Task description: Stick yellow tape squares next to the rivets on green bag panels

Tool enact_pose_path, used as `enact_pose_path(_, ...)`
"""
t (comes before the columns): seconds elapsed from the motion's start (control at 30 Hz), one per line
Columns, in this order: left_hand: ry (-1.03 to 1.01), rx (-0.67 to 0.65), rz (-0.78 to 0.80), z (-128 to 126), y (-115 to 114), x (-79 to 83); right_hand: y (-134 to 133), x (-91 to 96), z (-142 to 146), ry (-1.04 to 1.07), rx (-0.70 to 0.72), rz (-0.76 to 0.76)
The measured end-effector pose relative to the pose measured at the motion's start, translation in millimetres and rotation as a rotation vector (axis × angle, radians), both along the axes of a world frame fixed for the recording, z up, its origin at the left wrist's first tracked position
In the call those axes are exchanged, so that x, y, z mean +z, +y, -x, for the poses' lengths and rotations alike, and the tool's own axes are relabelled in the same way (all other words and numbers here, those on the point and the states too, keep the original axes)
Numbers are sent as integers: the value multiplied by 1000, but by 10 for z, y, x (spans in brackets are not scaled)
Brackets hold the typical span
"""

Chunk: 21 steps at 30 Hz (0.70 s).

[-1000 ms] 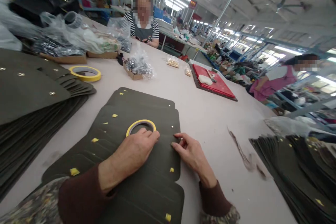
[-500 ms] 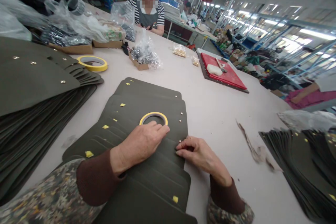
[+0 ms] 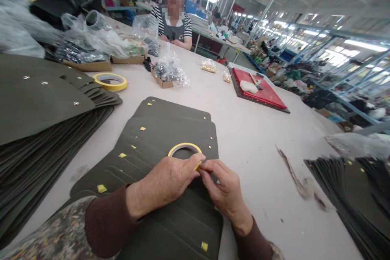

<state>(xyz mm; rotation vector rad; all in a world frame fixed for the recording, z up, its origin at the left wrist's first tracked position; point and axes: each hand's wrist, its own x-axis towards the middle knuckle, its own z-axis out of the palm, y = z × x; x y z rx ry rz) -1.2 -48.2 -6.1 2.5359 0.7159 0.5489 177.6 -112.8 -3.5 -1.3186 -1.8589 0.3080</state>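
Low in the frame, the left hand [image 3: 164, 185] closes on the tape roll [image 3: 185, 145] above the stacked panels [image 3: 170, 132]; the right hand [image 3: 222, 183] pinches its yellow strip [image 3: 198, 165], seemingly ready for tearing off.

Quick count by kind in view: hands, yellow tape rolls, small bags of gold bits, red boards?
Left hand plus right hand: 2
Yellow tape rolls, near and far: 2
Small bags of gold bits: 2
Red board: 1
Total: 7

- two yellow tape rolls [image 3: 110, 87]: upper left, lower centre [image 3: 185, 144]
- three stacks of olive panels [image 3: 39, 105]: left, centre [image 3: 170, 138], right [image 3: 344, 195]
- one red board [image 3: 265, 93]: upper right
- one seated co-worker [image 3: 173, 32]: top centre
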Motion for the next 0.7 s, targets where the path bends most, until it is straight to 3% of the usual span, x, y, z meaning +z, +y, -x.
enact_pose_path(0.2, -17, 14, 50, -11, -1, 16, -12, -88, 12, -143, -69, -174)
enact_pose_path(0.3, -40, 24, 23, -34, -4, 26, -47, -70, 62, -86, -138, -139)
enact_pose_path(0.53, -112, -23, -154, -86, -89, -25, 8, -44, -24, 633, -345, 500)
enact_pose_path(0.6, -56, -13, -172, -87, -81, -55, 26, -42, -166, 691, -359, 631)
enact_pose_path(0.7, 100, 58, -232, -80, -31, -74, 14, -69, -357, 615, -337, 786)
